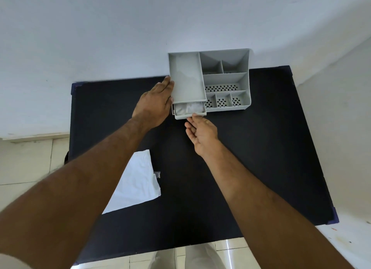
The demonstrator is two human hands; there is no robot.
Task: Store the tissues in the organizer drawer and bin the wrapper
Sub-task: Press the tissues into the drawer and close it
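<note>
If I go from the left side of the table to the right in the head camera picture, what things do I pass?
wrapper → left hand → drawer with tissues → right hand → organizer

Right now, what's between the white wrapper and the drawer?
In the head view, only bare black table and the left forearm lie between wrapper and drawer.

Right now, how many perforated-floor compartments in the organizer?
4: one wide perforated tray across the middle of the organizer, and three small cells along its front edge.
</note>
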